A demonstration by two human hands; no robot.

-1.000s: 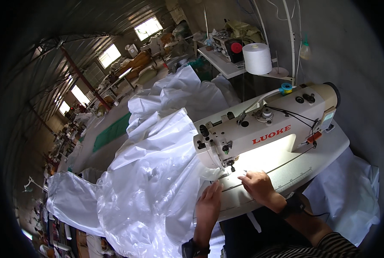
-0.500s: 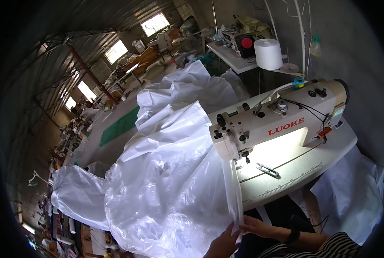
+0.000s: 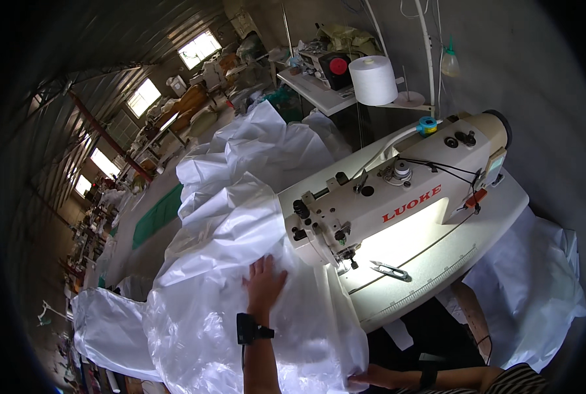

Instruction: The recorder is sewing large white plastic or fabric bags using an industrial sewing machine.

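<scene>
A large sheet of white, glossy plastic film [image 3: 240, 341] drapes in folds to the left of the sewing machine [image 3: 404, 190], its edge running under the needle area. My left hand [image 3: 265, 284] lies flat on the film with fingers spread, left of the machine head; a dark band is on the wrist. Low in the picture, my right hand [image 3: 374, 377] pinches the near edge of the film, its fingertips partly hidden by it. Thread snips [image 3: 391, 270] rest on the lit machine bed, right of the needle.
A big white thread cone [image 3: 373, 80] stands behind the machine, beside a side table [image 3: 326, 95]. More white film [image 3: 529, 289] hangs at the right below the machine table. A green strip [image 3: 158, 215] lies far left. A small oil bottle [image 3: 450, 62] hangs by the wall.
My left hand has left the near edge of the film and moved up and left onto its surface. My right hand stays at the edge. The whole view has shifted.
</scene>
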